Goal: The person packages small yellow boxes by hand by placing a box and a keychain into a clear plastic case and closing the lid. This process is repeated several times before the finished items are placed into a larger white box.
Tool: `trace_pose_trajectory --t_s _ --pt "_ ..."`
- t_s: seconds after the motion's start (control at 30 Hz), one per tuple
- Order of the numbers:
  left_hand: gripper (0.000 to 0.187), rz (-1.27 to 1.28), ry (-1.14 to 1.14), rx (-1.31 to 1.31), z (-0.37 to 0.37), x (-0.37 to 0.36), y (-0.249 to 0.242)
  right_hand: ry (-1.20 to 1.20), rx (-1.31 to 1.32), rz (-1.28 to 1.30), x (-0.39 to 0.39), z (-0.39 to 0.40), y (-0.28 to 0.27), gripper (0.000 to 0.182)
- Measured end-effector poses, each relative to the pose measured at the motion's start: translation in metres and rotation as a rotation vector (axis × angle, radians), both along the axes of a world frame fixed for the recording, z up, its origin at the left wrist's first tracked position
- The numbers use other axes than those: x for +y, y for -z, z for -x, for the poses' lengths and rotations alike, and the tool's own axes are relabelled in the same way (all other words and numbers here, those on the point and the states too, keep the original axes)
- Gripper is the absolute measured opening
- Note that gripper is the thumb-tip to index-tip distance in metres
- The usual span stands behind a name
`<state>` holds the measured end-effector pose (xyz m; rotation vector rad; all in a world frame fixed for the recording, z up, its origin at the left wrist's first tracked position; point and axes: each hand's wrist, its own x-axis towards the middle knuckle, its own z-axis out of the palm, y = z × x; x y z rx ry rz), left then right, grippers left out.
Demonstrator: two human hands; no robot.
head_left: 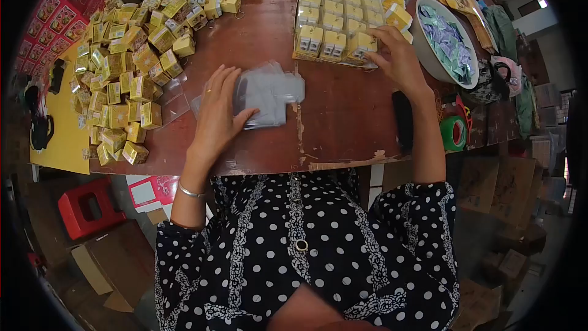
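Note:
My left hand point(217, 107) lies palm down on the table with its fingers stretched. Its thumb rests against a small pile of clear plastic pieces point(266, 98), blurred at the right edge. At the back, a clear plastic case point(300, 35) holds rows of small yellow-and-white boxes point(332, 21). My right hand point(401, 64) reaches to the case's front right corner, with thumb and fingers around a small yellow box point(361, 46). A few more yellow boxes point(397, 15) sit just behind that hand.
A large heap of yellow boxes point(125, 73) covers the table's left side. At the right stand a white basin point(427, 40) of small green and purple packets, a green tape roll point(454, 133) and a black object point(402, 119). A red stool point(92, 208) is below left.

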<state>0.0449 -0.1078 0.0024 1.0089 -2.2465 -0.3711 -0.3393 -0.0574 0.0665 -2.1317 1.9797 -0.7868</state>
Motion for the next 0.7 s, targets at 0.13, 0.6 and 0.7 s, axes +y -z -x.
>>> trace_pose_trajectory --t_s 0.13,0.6,0.7 --pt "0.072 -0.218 0.084 -0.114 -0.004 -0.032 0.008 0.046 -0.068 -0.003 0.006 -0.009 0.009 0.045" --pt "0.028 -0.217 -0.073 0.301 -0.003 -0.007 -0.006 0.096 0.145 0.369 0.035 -0.079 -0.001 0.034" --pt "0.018 -0.17 -0.018 0.369 -0.003 0.017 -0.025 -0.104 -0.344 0.199 0.057 -0.135 -0.002 0.032"
